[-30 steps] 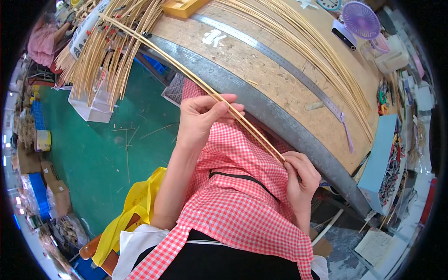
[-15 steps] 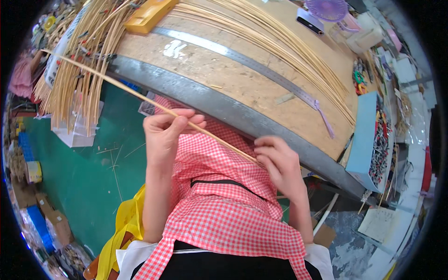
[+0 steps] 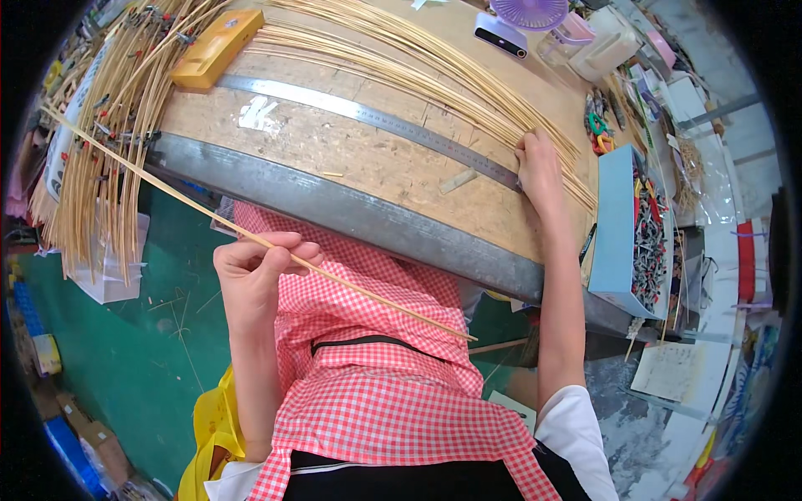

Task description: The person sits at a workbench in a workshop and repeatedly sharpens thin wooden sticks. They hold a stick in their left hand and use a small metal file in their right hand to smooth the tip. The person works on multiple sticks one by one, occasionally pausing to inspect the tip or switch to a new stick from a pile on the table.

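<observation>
A long thin bamboo strip slants across from the far left down to my lap. My left hand is closed on it, thumb and fingertips pinching it past its middle. Over the table, my right hand rests with curled fingers at the edge of a spread of bamboo strips and at the right end of a steel ruler. What its fingertips hold, if anything, is hidden.
A yellow box stands at the table's far left, beside a thick bundle of clipped bamboo strips. On the right is a blue box full of small clips. The table's dark metal edge runs before me.
My right hand has left the lower end of the bamboo strip and reached forward onto the table. My left hand still holds the strip. The whole view has shifted.
</observation>
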A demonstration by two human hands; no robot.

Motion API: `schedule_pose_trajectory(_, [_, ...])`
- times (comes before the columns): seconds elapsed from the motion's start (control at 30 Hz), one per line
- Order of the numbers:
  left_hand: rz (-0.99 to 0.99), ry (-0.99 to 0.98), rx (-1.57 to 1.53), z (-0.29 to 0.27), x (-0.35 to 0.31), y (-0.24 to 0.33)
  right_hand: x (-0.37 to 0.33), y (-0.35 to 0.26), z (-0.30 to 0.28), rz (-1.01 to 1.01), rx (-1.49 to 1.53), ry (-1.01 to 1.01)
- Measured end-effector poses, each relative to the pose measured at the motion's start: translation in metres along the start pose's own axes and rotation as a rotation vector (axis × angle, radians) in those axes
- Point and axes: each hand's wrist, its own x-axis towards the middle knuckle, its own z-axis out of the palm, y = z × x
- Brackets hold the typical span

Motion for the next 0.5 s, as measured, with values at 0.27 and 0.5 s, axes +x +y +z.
schedule_pose_trajectory(0.27, [-0.001,0.017,0.025,0.007,-0.001,0.004,-0.030,-0.031,-0.044,0.024,0.182,0.145])
schedule_pose_trajectory(0.5, [-0.063,0.000,-0.005,0.017,-0.002,-0.002,-0.104,-0.078,-0.085,0.049,0.196,0.350])
